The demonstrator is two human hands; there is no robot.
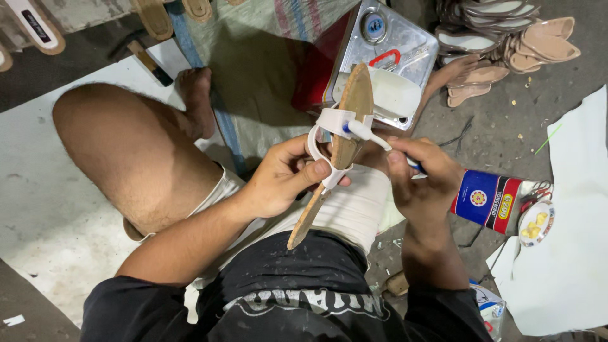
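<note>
1. Sandal sole, tan with white straps, stands on edge above the person's lap, tilted so the strap joint faces the brush.
2. Metal tin lies just beyond, within reach.
3. Left hand is closed around the sole, steadying it.
4. Right hand pinches a small white brush, tip touching the strap.
</note>
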